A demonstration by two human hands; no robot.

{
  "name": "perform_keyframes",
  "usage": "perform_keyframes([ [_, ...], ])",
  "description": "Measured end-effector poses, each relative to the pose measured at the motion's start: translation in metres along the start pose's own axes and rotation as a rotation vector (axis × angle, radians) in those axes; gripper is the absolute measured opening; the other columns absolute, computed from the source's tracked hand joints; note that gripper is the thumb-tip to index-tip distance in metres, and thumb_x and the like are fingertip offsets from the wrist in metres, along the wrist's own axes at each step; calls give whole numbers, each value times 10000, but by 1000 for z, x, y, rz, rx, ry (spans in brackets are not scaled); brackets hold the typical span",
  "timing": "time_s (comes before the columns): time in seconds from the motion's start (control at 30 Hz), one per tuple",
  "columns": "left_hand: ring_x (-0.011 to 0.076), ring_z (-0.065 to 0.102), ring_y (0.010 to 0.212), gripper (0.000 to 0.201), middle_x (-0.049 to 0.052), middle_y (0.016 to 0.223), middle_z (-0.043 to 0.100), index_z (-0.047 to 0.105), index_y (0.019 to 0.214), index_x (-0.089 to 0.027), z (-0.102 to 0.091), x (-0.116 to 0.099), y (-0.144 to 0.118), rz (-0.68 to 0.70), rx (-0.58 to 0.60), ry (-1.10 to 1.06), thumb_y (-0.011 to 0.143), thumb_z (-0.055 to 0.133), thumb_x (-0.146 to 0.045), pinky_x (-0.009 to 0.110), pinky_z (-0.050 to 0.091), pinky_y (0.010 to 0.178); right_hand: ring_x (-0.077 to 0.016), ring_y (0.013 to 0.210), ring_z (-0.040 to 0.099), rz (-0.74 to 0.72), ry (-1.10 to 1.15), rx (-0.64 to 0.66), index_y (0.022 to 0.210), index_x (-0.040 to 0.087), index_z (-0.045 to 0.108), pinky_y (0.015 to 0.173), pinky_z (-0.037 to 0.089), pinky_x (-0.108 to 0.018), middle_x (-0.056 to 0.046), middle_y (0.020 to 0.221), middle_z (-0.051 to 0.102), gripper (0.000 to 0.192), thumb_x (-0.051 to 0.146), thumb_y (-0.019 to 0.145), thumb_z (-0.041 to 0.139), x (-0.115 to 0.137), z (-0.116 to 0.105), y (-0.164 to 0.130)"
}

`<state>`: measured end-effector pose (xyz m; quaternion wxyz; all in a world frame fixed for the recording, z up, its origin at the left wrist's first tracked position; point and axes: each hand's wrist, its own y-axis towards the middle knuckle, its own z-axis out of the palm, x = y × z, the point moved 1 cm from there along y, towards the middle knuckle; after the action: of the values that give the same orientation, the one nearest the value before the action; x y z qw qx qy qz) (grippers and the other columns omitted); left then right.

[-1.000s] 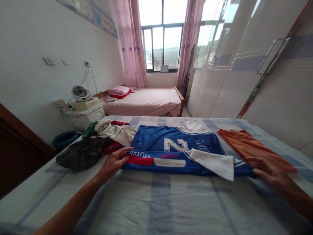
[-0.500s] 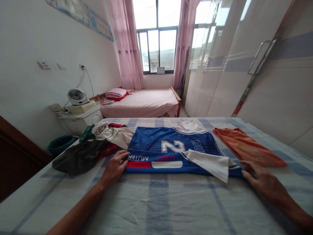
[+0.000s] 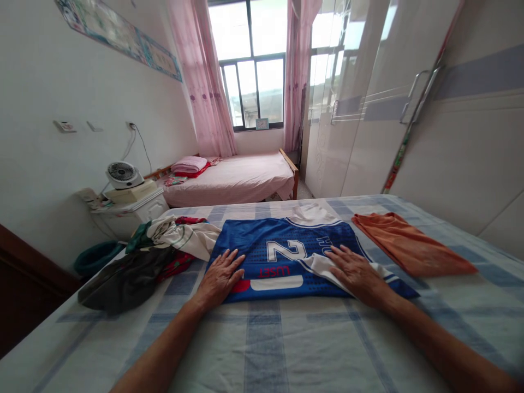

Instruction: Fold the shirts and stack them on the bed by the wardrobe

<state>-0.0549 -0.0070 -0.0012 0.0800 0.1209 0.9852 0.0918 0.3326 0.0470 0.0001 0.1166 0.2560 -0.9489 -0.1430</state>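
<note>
Neither hand grips anything: the left hand (image 3: 221, 273) and the right hand (image 3: 355, 268) both lie flat, palms down, fingers spread, pressing on the jersey (image 3: 282, 254). The left hand covers the jersey's near left part, its fingertips on the blue cloth just left of the white number. The right hand rests on the white sleeve (image 3: 327, 266) that is folded across the jersey's right part.

The jersey lies flat and folded on the bed (image 3: 266, 338), about mid-width, with its printed side up and its lettering upside down to the wearer of the camera. Touching its left edge is a loose pile of clothes (image 3: 164, 251), dark, white, green and red pieces mixed. Near its right edge, but apart from it, lies an orange garment (image 3: 409, 245), also folded flat.

The jersey cloth looks smooth and slippery, so I judge that flat palms alone hold it weakly: a sideways push could slide the upper layer over the lower and skew the fold, or rumple the sheet under it. The sleeve is only laid on, so it could slip off the edge when the right hand lifts. On the left, the pile sits so close that a white piece could be caught under the jersey's edge.
</note>
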Motion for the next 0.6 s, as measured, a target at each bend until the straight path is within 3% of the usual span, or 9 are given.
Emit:
perform_keyframes([
  [0.07,254,272,1353,484,37,1442,364,427,1345,-288,4,10,-1,-58,-27,40,912,328,-482,465,247,1087,-264,1311,342,23,-28,39,1273,201,513,1053,306,-450,-88,1366,471,479,429,883,354,-6,13,-4],
  [0.13,264,290,1344,472,45,1429,389,454,1329,-272,6,16,-1,-87,-50,56,914,333,-462,473,257,1080,-258,1301,359,77,-26,7,1261,194,520,1041,324,-439,-92,1363,473,469,409,884,343,-11,12,-6],
  [0.23,278,324,1323,436,81,1390,444,520,1273,-216,1,17,0,-99,-113,47,903,378,-397,481,278,1068,-259,1218,461,181,0,-121,1227,174,526,972,395,-416,-118,1307,518,445,378,869,359,-17,-14,-9],
  [0.3,284,358,1298,416,118,1356,473,553,1229,-163,-7,9,1,-94,-178,-4,883,415,-347,466,298,1061,-268,1062,575,322,-7,-189,1180,162,544,876,449,-403,-134,1171,604,424,380,856,378,-22,-39,-16],
  [0.37,267,429,1239,385,123,1307,509,580,1187,-151,-17,-8,5,-64,-216,-127,867,434,-309,428,340,1039,-254,861,644,477,19,-151,1092,171,577,759,477,-375,-114,968,675,386,406,848,392,-27,-59,-27],
  [0.43,224,524,1117,344,98,1228,559,609,1139,-178,-27,-32,12,0,-186,-324,860,441,-286,367,406,976,-219,702,652,541,126,11,997,189,594,663,473,-336,-78,821,688,354,441,839,403,-30,-69,-41],
  [0.53,158,592,832,305,73,1030,624,657,1062,-179,-30,-76,29,82,-14,-650,837,479,-281,275,470,772,-181,623,636,531,297,201,937,201,591,632,461,-304,-41,774,684,333,471,804,449,-26,-66,-59],
  [0.6,124,542,675,304,55,879,624,678,1027,-152,-24,-105,43,103,124,-824,808,525,-296,241,439,637,-175,650,634,544,371,196,998,209,590,660,460,-297,-26,794,684,358,471,781,476,-20,-60,-65],
])
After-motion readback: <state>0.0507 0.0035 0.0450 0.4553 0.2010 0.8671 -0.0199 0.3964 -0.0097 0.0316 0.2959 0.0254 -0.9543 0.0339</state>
